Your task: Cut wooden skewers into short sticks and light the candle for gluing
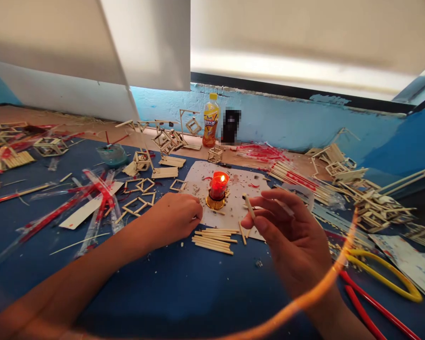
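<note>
Between thumb and fingers, my right hand pinches a short wooden stick with a dark upper end, just right of the candle. My left hand is closed, knuckles up, to the candle's left; whatever its fingers hold, if anything, is hidden. A lit candle in a red cup stands on a gold base on a white sheet strewn with dark specks. Several loose wooden sticks lie in a row at the sheet's near edge. Small square stick frames lie beyond my left forearm.
A drink bottle stands by the wall. Stick-built models crowd the right, near red-and-yellow-handled pliers. Red plastic wrappers and a glass bowl are at left. A blurred orange cord crosses the foreground.
</note>
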The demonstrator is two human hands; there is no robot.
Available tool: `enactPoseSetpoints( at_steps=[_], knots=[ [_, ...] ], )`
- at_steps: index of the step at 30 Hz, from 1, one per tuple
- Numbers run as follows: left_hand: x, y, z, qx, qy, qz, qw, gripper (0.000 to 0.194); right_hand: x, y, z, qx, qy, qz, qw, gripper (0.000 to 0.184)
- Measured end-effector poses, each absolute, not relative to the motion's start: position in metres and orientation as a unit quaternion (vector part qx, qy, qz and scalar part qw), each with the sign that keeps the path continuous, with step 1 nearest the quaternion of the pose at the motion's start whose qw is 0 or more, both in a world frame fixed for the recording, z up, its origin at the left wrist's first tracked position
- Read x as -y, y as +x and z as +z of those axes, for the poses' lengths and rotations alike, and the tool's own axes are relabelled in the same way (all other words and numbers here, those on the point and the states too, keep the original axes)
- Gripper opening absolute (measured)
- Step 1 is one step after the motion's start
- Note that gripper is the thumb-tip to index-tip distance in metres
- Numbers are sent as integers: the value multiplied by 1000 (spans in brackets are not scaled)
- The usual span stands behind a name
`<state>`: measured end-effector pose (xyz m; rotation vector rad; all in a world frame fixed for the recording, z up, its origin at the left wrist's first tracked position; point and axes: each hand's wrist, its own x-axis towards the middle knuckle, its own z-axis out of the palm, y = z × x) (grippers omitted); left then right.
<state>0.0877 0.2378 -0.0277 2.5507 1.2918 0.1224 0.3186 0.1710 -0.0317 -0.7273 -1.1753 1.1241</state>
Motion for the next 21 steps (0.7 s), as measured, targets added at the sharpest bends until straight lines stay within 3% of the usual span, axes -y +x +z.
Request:
enactPoseSetpoints(
  at_steps=[4, 8, 10, 15, 21],
  knots=[
    [-232, 88, -12, -431, 868, 99, 225, 17, -171, 319, -34, 513, -329, 487, 625, 23],
    [-217, 101, -4, -309, 695, 232, 606, 17, -169, 320, -35, 522, -328, 477, 626, 22],
    [-208, 110, -7, -265, 590, 290, 705, 13, -168, 319, -34, 525, -327, 473, 627, 22],
    [-195, 123, -17, -200, 482, 352, 777, 6, -165, 315, -33, 534, -345, 452, 625, 22],
    [-190, 121, -17, -194, 467, 362, 783, 5, -159, 314, -30, 585, -379, 349, 626, 24]
  ],
)
